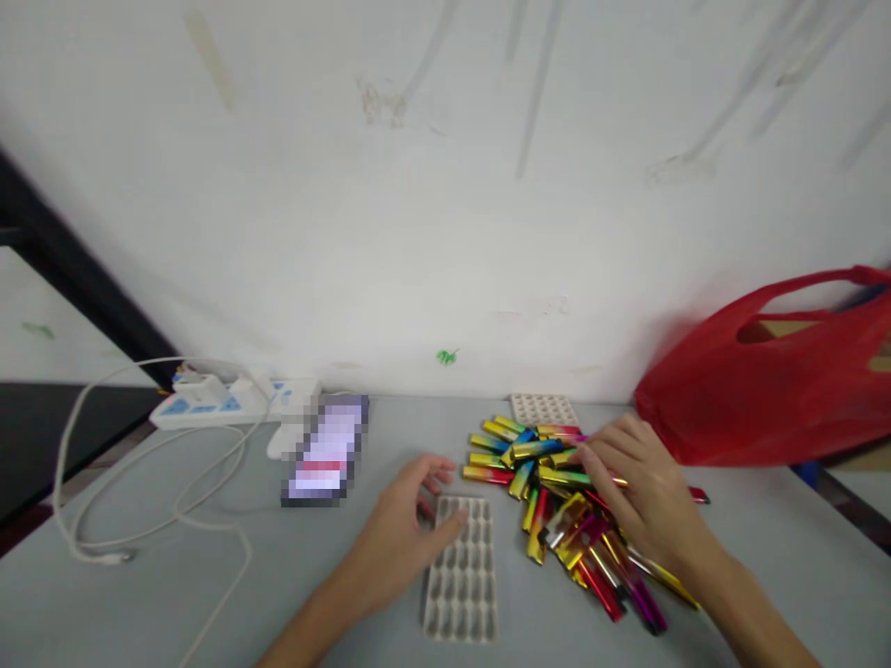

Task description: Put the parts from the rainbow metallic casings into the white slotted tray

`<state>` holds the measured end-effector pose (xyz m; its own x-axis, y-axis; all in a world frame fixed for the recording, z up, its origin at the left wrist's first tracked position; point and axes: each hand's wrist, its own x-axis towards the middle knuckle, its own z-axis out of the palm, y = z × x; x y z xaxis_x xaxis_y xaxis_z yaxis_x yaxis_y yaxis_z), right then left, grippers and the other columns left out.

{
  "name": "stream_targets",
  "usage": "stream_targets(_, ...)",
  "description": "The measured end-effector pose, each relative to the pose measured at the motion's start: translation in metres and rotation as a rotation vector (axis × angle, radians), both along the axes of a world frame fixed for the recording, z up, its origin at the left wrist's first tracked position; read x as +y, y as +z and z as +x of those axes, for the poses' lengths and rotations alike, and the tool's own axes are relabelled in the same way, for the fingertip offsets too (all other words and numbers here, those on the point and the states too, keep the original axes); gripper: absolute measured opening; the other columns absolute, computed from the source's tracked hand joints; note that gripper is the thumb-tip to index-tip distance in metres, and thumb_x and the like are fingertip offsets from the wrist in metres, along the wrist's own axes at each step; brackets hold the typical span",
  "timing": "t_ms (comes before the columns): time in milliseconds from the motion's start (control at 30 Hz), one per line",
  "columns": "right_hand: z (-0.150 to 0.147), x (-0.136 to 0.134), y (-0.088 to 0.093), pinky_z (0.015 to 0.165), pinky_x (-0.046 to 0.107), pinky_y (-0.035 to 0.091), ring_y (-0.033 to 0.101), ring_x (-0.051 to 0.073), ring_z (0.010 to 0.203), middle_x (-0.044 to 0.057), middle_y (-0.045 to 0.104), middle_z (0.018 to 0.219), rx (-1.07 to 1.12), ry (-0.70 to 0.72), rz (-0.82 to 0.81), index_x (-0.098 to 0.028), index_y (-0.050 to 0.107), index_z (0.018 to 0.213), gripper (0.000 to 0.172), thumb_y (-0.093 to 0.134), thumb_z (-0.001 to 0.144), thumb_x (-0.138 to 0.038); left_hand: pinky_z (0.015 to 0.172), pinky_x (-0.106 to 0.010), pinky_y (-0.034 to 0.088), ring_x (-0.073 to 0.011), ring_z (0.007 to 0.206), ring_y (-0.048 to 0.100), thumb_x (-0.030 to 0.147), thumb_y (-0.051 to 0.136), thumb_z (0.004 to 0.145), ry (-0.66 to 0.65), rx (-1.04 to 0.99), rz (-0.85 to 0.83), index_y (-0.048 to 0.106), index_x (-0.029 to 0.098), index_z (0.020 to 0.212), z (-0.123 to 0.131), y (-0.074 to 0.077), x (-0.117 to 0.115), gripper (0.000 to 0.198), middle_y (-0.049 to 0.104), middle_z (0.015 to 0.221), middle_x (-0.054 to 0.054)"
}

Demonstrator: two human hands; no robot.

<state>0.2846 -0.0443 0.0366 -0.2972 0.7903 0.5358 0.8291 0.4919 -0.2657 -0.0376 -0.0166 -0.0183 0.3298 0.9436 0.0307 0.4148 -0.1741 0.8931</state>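
the left hand (410, 529) lies loosely open on the top left edge of the empty tray (463, 571) at the front of the counter (174, 603), gripping nothing. the right hand (640, 492) rests spread over the pile of shiny lighters (549, 482) just right of the tray; whether its fingers pinch one i cannot tell. a red bag (772, 390) sits behind.

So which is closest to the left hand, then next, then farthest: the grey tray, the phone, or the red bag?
From the left hand:
1. Grey tray, touching it, just to its right.
2. Phone, up and to the left.
3. Red bag, far right by the wall.
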Motion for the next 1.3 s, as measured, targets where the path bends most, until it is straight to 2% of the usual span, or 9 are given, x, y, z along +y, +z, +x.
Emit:
stream_targets(100,-0.029,0.005,0.022,0.079,0.047,0.039,0.054,0.028,0.086,0.009,0.073,0.087,-0.179,0.028,0.036,-0.022,0.072,0.094,0.027,0.053,0.113,-0.026,0.079,-0.035,0.055,-0.0235,0.093,0.072,0.034,0.066,0.098,0.071,0.026,0.006,0.072,0.019,0.119,0.004,0.002,0.009,0.027,0.076,0.106,-0.007)
stream_targets(233,-0.067,0.012,0.033,0.087,0.047,0.042,0.059,0.030,0.095,0.009,0.078,0.096,-0.152,0.022,0.026,-0.021,0.073,0.108,0.023,0.052,0.114,-0.026,0.076,-0.033,0.051,-0.0233,0.086,0.072,0.034,0.065,0.099,-0.024,0.156,0.077,0.075,0.019,0.100,0.009,0.012,0.021,0.019,0.078,0.092,-0.005)
stream_targets(400,-0.094,0.015,0.013,0.088,0.045,0.039,0.061,0.030,0.094,0.007,0.077,0.095,-0.113,-0.039,0.024,-0.019,0.073,0.105,0.018,0.056,0.111,-0.020,0.069,-0.031,0.046,-0.0202,0.072,0.066,0.029,0.062,0.098,-0.019,0.169,0.093,0.073,0.020,0.089,0.008,0.008,0.026,0.017,0.073,0.079,-0.001)
stream_targets(667,-0.087,0.008,-0.022,0.089,0.046,0.041,0.059,0.031,0.091,0.010,0.075,0.092,-0.244,-0.065,0.119,-0.016,0.073,0.106,0.018,0.056,0.105,-0.010,0.070,-0.030,0.044,-0.0201,0.075,0.065,0.034,0.064,0.101,-0.027,0.164,0.081,0.075,0.022,0.089,0.002,0.003,0.018,0.021,0.073,0.084,-0.001)
stream_targets(767,-0.087,0.006,-0.025,0.089,0.044,0.042,0.062,0.031,0.093,0.010,0.076,0.094,-0.250,-0.051,0.106,-0.017,0.071,0.108,0.017,0.057,0.103,-0.009,0.070,-0.030,0.044,-0.0195,0.075,0.064,0.032,0.068,0.100,-0.040,0.190,0.095,0.076,0.022,0.088,0.000,0.004,0.018,0.017,0.072,0.084,-0.001)
stream_targets(867,-0.090,0.002,-0.026,0.080,0.040,0.042,0.066,0.028,0.090,0.008,0.075,0.095,-0.209,-0.027,0.078,-0.018,0.069,0.110,0.017,0.057,0.103,-0.007,0.069,-0.030,0.042,-0.0187,0.072,0.062,0.030,0.069,0.099,-0.050,0.217,0.096,0.075,0.022,0.085,-0.004,0.004,0.020,0.017,0.071,0.083,0.000)
stream_targets(1000,-0.098,-0.004,-0.025,0.070,0.036,0.040,0.072,0.023,0.085,0.004,0.075,0.100,-0.195,0.062,-0.061,-0.021,0.065,0.118,0.021,0.058,0.103,-0.007,0.071,-0.030,0.043,-0.0190,0.074,0.063,0.030,0.071,0.098,-0.059,0.220,0.087,0.077,0.022,0.091,-0.005,0.004,0.021,0.013,0.073,0.087,0.000)
stream_targets(1167,-0.108,-0.007,-0.023,0.066,0.036,0.038,0.073,0.023,0.080,0.002,0.074,0.094,-0.347,0.107,-0.241,-0.022,0.066,0.103,0.008,0.064,0.105,-0.015,0.072,-0.030,0.043,-0.0194,0.076,0.064,0.031,0.073,0.096,-0.094,0.238,0.082,0.078,0.022,0.091,-0.004,0.005,0.021,0.012,0.072,0.088,-0.001)
stream_targets(1300,-0.112,-0.008,-0.022,0.065,0.037,0.037,0.074,0.024,0.080,0.002,0.075,0.093,-0.402,0.133,-0.300,-0.022,0.067,0.101,0.008,0.063,0.107,-0.020,0.070,-0.030,0.042,-0.0192,0.074,0.063,0.031,0.073,0.095,-0.092,0.243,0.070,0.077,0.021,0.086,-0.005,0.006,0.021,0.014,0.070,0.086,-0.001)
